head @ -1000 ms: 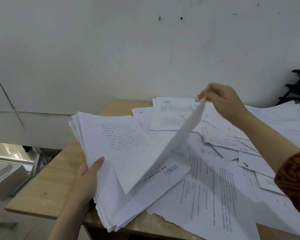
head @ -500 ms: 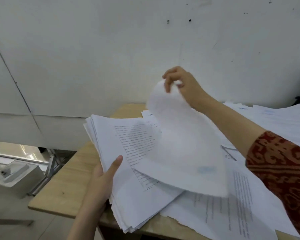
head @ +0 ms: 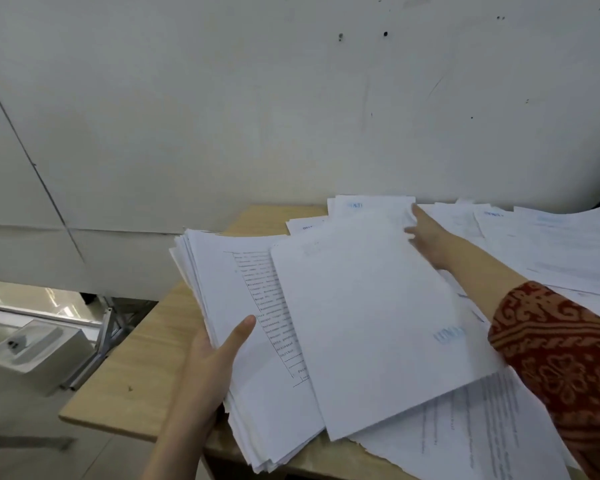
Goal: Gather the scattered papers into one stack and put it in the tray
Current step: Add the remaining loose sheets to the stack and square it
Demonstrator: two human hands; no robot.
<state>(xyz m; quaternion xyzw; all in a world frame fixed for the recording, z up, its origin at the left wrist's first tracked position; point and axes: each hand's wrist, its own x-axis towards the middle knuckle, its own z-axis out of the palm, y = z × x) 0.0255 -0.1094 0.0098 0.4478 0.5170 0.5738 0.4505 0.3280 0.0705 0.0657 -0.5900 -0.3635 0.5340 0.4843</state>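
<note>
The left hand (head: pixel 210 362) grips the stack (head: pixel 243 327) at its near-left edge, thumb on top, while the right hand (head: pixel 430 242), fingers straight, rests past a loose sheet (head: pixel 371 323) lying on it.

Bare bench (head: pixel 146 355) is left open only along the left edge. The rest is covered by loose papers (head: pixel 551 244) and the stack (head: pixel 257 393). The far side is closed off by the wall (head: pixel 257 116).
</note>
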